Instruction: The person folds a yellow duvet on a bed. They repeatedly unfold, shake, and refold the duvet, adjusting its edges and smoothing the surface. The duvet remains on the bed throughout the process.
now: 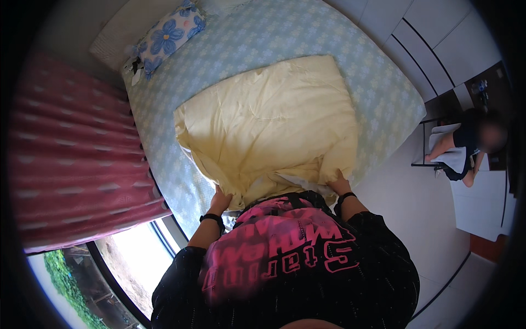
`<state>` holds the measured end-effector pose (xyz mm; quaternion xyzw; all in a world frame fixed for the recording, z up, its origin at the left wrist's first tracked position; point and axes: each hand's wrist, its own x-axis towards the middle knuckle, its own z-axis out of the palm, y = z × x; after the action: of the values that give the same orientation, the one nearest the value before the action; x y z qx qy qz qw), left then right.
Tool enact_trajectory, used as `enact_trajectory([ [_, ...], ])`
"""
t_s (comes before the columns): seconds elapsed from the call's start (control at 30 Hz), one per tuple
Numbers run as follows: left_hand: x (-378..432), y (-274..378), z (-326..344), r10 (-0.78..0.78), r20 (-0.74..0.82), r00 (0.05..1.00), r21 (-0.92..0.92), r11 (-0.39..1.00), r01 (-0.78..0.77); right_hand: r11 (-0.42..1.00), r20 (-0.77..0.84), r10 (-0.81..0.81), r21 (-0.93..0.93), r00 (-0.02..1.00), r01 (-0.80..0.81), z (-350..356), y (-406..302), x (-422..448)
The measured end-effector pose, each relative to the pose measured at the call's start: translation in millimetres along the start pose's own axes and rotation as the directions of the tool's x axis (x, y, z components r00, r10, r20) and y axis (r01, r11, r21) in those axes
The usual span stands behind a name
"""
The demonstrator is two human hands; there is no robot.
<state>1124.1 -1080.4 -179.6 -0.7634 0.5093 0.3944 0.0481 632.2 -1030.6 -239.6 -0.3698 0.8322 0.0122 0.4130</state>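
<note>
A pale yellow quilt (271,111) lies folded into a thick block on the bed, its near edge bunched and wrinkled against my body. My left hand (222,200) grips the quilt's near left corner, fingers tucked into the fabric. At the near right corner my right hand (339,184) holds the cloth, with some fingers hidden in its folds. White cloth shows between the yellow layers along the near side. Under the quilt spreads a blue-green flowered bedsheet (263,45).
A pillow with blue flowers (166,37) rests by the headboard. A pink curtain (82,160) hangs left, above a bright window (127,251). White cabinets (427,37) stand beyond the bed. A person (464,144) sits on a chair at a desk on the right.
</note>
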Motion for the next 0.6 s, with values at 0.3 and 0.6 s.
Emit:
enact_trajectory([
  [0.3, 3.9, -59.5, 9.1, -0.043, 0.046, 0.998, -0.026, 0.999, 0.044, 0.987, 0.12, -0.156, 0.067, 0.98, 0.149, 6.7, 42.2, 36.1],
  [0.6, -2.7, -64.2, 8.8, -0.102, 0.054, 0.993, 0.207, 0.974, 0.089, 0.932, 0.1, -0.294, -0.193, 0.951, 0.308, -14.6, 6.8, 41.2],
])
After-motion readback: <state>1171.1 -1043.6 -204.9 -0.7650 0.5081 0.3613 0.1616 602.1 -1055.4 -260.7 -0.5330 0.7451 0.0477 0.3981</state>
